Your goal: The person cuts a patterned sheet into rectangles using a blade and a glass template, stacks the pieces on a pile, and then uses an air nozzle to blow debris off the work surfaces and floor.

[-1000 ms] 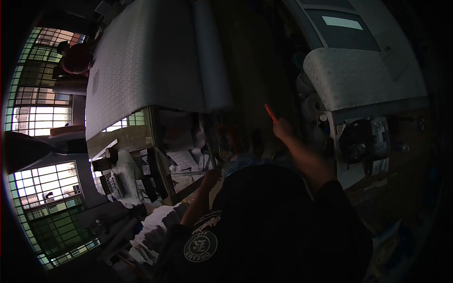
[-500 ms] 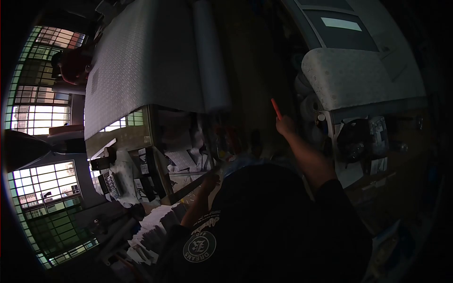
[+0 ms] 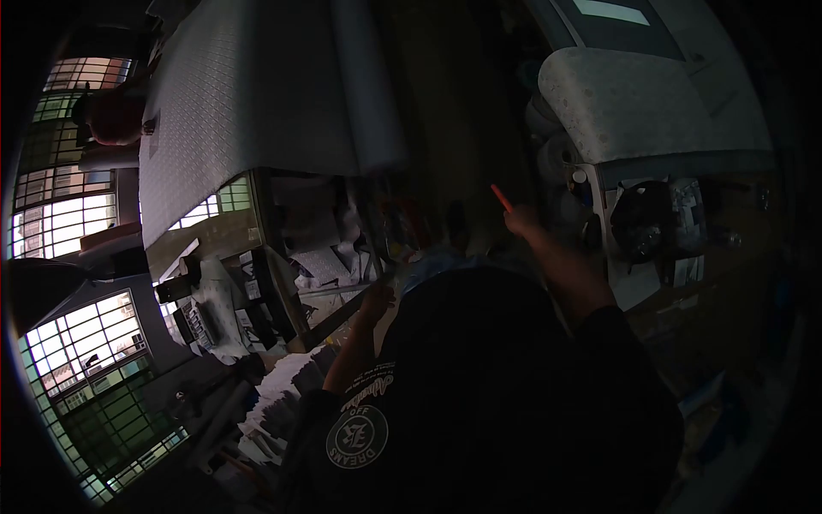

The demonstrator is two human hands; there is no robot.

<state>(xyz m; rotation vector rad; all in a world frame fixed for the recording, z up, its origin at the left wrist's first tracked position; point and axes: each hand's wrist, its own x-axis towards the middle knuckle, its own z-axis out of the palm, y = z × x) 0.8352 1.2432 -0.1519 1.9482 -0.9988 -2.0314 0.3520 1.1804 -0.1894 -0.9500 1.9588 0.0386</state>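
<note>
My right hand point(image 3: 524, 223) is closed around a slim red-orange stick point(image 3: 501, 198), which points up and to the left out of the fist over the dark floor. Its exact kind is lost in the dim light. Lower and to the left, my left hand point(image 3: 377, 303) hangs with its fingers curled in, and nothing shows sticking out of it. That hand is beside the corner of a worktable stacked with cut pieces, near a pile of white folded material point(image 3: 287, 385).
A large table on the left carries white quilted fabric point(image 3: 214, 94), with a grey roll point(image 3: 368, 94) along its edge. On the right, another table has patterned fabric point(image 3: 634, 107) and a black bag point(image 3: 640, 218). A person in red point(image 3: 116, 118) is by the barred windows.
The tables and rolls have shifted upward and slightly left in view. My left hand appears higher, and the red-orange stick in my right hand is tilted further left.
</note>
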